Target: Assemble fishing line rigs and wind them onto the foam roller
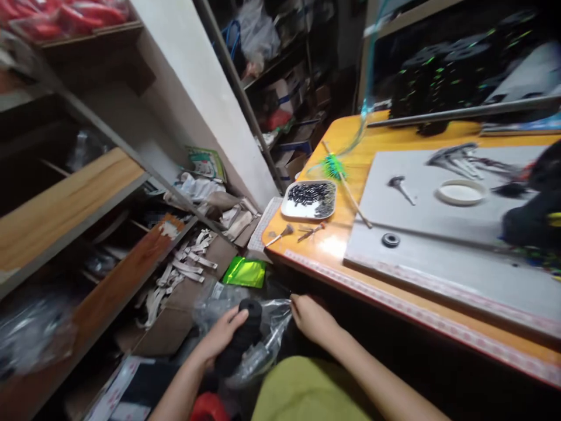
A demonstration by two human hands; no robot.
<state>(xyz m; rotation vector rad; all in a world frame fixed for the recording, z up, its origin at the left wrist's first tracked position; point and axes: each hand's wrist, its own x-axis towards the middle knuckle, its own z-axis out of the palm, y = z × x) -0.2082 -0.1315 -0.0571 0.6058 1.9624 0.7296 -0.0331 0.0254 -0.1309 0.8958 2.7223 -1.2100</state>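
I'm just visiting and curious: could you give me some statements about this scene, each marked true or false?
1. The left hand grips a black cylinder. True.
2. The right hand is holding a paintbrush. False: the right hand pinches a clear plastic bag.
3. Small dark pieces lie in the white tray. True.
4. The green packet lies on the yellow table. False: the green packet is off the yellow table, to its left.
5. The white ring lies on the grey board. True.
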